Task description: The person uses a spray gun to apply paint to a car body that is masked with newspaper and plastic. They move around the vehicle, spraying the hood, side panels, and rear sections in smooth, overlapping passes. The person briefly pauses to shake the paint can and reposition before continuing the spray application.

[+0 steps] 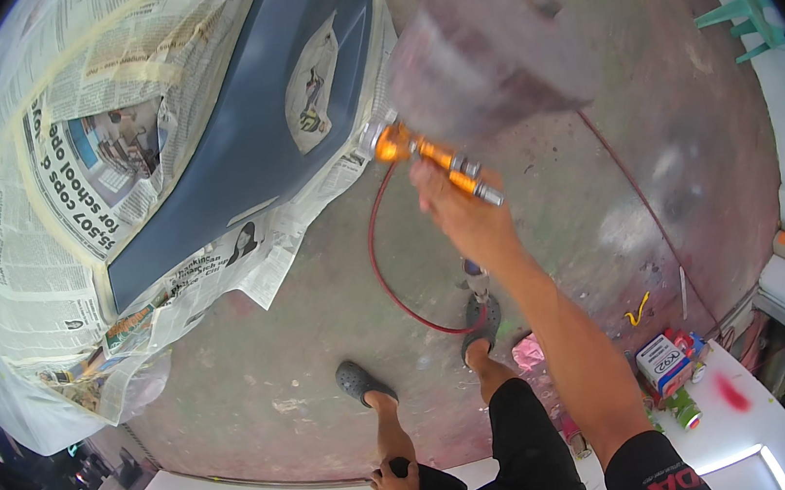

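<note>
At the left of the view, a blue panel [249, 116] stands masked all round with newspaper [22, 261], a smaller newspaper patch [312, 83] stuck on its face. Low centre, the left hand [397, 484] rests at the thigh, fingers curled round a small dark object; grip appears closed. Right of centre, the right hand [457, 208] is wrapped round the handle of an orange spray gun [431, 157], nozzle just beside the panel's right edge, its large grey cup [486, 47] blurred overhead, a red hose [392, 284] looping down to the stained concrete floor [264, 398].
</note>
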`<state>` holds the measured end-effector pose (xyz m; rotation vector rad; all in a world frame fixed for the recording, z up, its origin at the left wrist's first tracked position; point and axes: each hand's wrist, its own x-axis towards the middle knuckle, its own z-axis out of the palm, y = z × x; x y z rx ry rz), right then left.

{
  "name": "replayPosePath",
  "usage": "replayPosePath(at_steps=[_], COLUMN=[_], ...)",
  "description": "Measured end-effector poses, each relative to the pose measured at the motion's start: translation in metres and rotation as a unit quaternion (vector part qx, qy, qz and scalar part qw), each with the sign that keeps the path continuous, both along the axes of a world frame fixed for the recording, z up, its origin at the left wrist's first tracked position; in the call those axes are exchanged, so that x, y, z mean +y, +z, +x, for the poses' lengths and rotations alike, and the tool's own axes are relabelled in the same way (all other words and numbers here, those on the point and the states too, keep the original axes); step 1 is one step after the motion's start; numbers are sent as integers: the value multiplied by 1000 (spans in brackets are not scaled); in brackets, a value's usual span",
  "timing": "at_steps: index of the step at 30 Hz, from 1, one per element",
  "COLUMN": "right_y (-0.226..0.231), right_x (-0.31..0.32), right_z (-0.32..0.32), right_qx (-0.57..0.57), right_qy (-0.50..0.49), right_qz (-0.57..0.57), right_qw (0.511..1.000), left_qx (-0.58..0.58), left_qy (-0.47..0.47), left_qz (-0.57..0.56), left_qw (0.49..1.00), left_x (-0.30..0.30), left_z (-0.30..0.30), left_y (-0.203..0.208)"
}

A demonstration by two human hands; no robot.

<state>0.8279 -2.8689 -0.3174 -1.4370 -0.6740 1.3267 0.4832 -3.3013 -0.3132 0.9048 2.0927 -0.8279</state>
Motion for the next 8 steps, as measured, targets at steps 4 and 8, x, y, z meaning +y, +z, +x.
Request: replayPosePath(at_steps=[4, 8], right_y=[25, 30], right_x=[36, 29], right_z=[30, 40], right_qx=[26, 76], right_qy=[-75, -56], right_qz=[17, -56], right_qw=[997, 994], left_qx=[-77, -196], left_qy=[90, 147], left_qz=[53, 132], left_qw=[992, 960], left_x=[14, 50], left_z=[22, 60], left_y=[11, 35])
